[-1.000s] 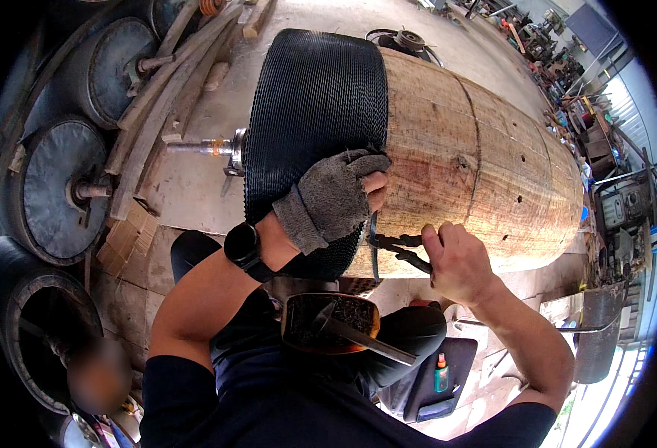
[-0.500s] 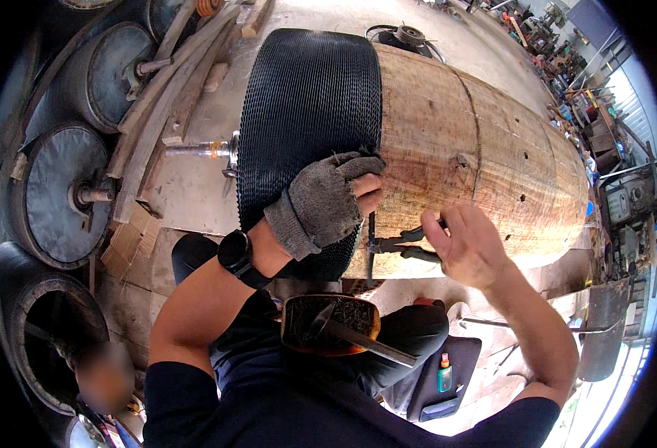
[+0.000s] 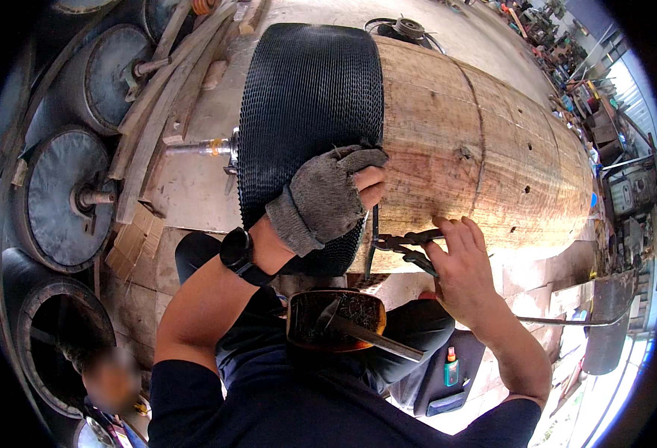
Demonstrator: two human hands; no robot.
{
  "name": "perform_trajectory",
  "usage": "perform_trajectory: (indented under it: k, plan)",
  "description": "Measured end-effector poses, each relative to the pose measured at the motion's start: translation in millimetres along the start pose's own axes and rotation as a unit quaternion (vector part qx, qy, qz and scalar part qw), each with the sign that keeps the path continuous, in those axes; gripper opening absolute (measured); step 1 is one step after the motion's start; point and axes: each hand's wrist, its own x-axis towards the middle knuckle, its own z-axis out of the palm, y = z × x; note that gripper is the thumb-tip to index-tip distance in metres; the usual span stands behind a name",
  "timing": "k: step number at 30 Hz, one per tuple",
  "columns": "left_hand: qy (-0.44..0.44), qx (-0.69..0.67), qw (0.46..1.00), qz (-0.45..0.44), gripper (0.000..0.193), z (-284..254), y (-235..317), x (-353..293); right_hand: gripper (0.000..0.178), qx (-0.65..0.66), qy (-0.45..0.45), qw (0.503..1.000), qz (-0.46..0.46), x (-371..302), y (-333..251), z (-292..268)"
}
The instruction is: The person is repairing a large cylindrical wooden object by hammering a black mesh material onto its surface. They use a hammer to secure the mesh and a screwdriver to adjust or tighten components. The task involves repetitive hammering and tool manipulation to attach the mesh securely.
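Note:
A large wooden drum (image 3: 448,164) lies in front of me, its left part wrapped in closely wound rows of black toothed strip (image 3: 310,104). My left hand (image 3: 324,198), in a grey fingerless glove, is closed at the right edge of the winding, its curled fingers pressed on the strip there. From under it a narrow free end of black strip (image 3: 374,231) runs down along the wood. My right hand (image 3: 462,269), bare, holds the dark-handled pliers (image 3: 394,243) by the handles, fingers partly extended. The plier jaws meet the strip's free end; their exact bite is too small to see.
A hammer (image 3: 377,340) rests across an open container (image 3: 291,321) of small dark pieces at my lap. Metal-ended drums (image 3: 66,198) and wooden planks (image 3: 145,142) stand on the left. Another person (image 3: 112,381) is at lower left. A small bottle (image 3: 451,367) lies at lower right.
My right hand has shifted slightly down and left, its fingers loosening from a tighter fist on the plier handles. My left hand stays at the winding's edge.

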Motion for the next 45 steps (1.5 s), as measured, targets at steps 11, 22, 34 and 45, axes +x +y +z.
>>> perform_trajectory:
  k: [11,22,34,45]
  plan:
    - [0.01,-0.015,1.0,-0.001,0.021,4.5,-2.3,-1.1,0.042,0.044,-0.045,0.998,0.029,6.5,-3.2,-4.1]
    - [0.002,-0.023,1.0,-0.009,0.019,2.7,-2.0,-0.5,0.054,0.163,-0.203,0.951,0.164,9.0,-12.2,0.8]
    - [0.015,-0.051,0.999,-0.008,0.018,1.5,-3.1,0.6,0.038,-0.235,0.166,0.925,-0.249,59.3,50.2,-17.3]
    - [-0.023,-0.053,0.998,-0.032,0.017,-4.0,0.9,2.6,0.038,0.013,-0.094,0.995,-0.02,28.0,7.1,-19.6]
